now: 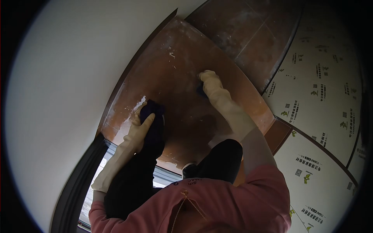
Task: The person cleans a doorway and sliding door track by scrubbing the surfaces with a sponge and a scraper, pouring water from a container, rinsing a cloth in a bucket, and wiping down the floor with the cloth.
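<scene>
Both of my hands wear long cream rubber gloves. My left hand [140, 123] is closed around a bunched dark blue cloth [153, 110], held near my knee, with the thumb across it. Farther out, my right hand [210, 80] presses down on the brown tiled floor [180, 77]. Under its palm shows the edge of another dark blue cloth [201, 90], mostly hidden by the glove. White flaky residue [138, 106] lies on the floor beside my left hand, and the tile around my right hand looks dark and smeared.
A white wall [66, 85] with a dark skirting strip [128, 70] runs along the left. Printed protective boards [311, 89] cover the right side. Behind my legs is a window or door frame [167, 173]. My bent knees [223, 159] are close to the work area.
</scene>
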Available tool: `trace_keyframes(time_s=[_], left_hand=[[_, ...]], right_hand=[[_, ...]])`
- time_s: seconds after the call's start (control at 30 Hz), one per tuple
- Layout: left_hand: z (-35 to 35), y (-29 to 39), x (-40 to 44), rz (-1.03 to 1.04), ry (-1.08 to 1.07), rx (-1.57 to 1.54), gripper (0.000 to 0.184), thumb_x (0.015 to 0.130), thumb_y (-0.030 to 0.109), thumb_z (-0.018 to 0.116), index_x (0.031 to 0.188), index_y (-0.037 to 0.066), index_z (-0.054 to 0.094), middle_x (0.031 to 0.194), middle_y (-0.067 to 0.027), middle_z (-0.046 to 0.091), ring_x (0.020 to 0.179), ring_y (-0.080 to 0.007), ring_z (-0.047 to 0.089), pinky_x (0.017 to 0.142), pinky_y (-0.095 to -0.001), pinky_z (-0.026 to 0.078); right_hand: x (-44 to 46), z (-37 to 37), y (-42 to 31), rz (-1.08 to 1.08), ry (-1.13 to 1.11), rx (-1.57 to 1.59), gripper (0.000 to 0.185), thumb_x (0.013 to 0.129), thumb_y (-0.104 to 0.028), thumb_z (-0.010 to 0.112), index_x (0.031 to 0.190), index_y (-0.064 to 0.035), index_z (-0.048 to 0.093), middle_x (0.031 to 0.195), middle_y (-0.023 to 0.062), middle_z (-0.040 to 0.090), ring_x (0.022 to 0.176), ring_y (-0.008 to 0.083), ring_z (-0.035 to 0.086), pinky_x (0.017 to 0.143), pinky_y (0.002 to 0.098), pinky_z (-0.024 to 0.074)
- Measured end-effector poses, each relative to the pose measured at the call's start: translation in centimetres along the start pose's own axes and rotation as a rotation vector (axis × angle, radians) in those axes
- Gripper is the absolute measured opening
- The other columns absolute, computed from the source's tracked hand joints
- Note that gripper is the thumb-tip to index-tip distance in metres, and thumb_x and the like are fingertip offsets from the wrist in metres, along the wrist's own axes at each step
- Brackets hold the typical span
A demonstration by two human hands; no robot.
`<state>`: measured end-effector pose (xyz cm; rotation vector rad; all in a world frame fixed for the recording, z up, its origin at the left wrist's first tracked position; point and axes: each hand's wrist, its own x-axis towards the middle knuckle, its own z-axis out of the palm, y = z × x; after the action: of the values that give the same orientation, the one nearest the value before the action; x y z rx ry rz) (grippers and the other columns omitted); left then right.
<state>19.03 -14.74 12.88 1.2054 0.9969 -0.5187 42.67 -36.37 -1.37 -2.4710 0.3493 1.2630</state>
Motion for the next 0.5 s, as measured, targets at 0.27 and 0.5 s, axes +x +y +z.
trace_keyframes(time_s=[0.27, 0.5], left_hand=[[-0.1, 0.2, -0.2, 0.176, -0.186, 0.12, 0.062, 0.093, 0.023, 0.062, 0.147, 0.021, 0.032, 0.136, -0.0129, 0.05, 0.124, -0.0224, 0.048, 0.102, -0.0331, 0.041], [3.4, 0.2, 0.9, 0.139, -0.223, 0.275, 0.063, 0.092, 0.023, 0.063, 0.147, 0.023, 0.032, 0.136, -0.0166, 0.048, 0.125, -0.0241, 0.047, 0.104, -0.0344, 0.04]], right_hand=[[2.6, -2.2, -0.7, 0.053, 0.064, 0.005, 0.033, 0.091, -0.037, 0.055, 0.116, -0.0167, 0.065, 0.116, 0.0078, 0.065, 0.108, 0.0279, 0.062, 0.09, 0.0403, 0.0494], [8.0, 2.2, -10.6, -0.511, 0.505, -0.005, 0.023, 0.093, -0.027, 0.053, 0.104, -0.0122, 0.067, 0.109, 0.0101, 0.067, 0.102, 0.0305, 0.064, 0.086, 0.0379, 0.0518]])
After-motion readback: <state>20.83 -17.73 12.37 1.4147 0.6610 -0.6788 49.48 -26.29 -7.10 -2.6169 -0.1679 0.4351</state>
